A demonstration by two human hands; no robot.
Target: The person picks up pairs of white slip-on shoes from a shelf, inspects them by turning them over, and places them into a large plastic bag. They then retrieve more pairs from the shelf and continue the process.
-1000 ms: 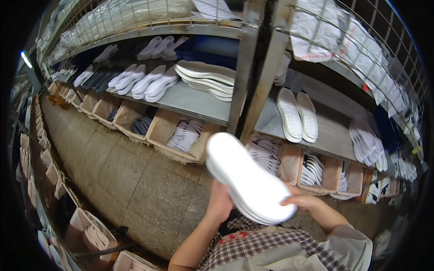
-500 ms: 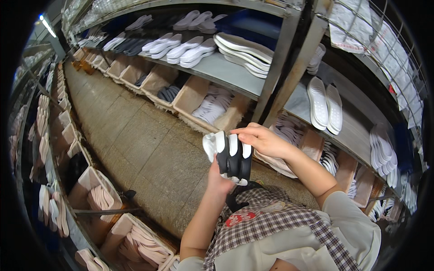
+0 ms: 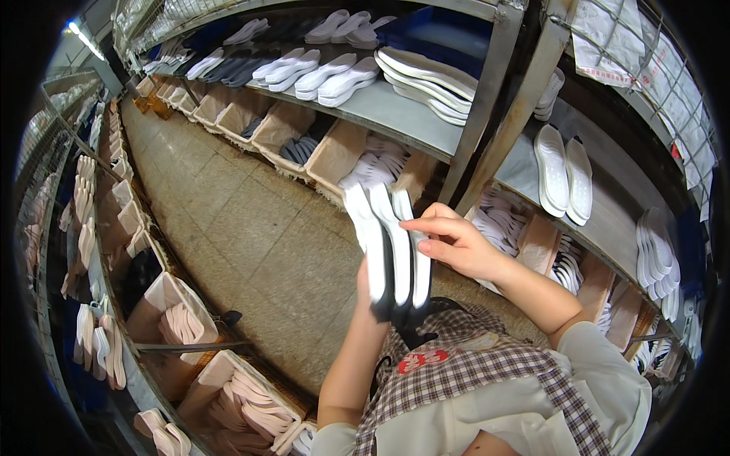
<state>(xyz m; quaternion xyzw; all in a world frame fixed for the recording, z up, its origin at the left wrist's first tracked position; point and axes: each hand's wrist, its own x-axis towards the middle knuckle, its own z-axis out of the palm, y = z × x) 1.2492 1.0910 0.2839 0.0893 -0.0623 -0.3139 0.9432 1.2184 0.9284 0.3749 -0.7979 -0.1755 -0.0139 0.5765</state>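
Note:
Several shoe soles (image 3: 395, 251), white along their sides and black at the lower ends, stand on edge side by side in front of me. My left hand (image 3: 363, 285) grips the bundle from below and behind; the soles hide most of its fingers. At the right of the bundle, my right hand (image 3: 460, 247) has its forefinger and thumb on either side of the rightmost sole's upper part. Its other fingers are curled back.
On the right, a metal rack holds a pair of white soles (image 3: 564, 175) and other stacked soles (image 3: 430, 80). Cloth-lined bins (image 3: 334, 156) with more soles line its bottom. A left rack has bins of pinkish soles (image 3: 247, 410). A tiled aisle floor (image 3: 228, 220) runs between.
The bundle of soles has turned in my hands, from showing dark faces to showing long white sides. My right hand has shifted slightly right and down along it.

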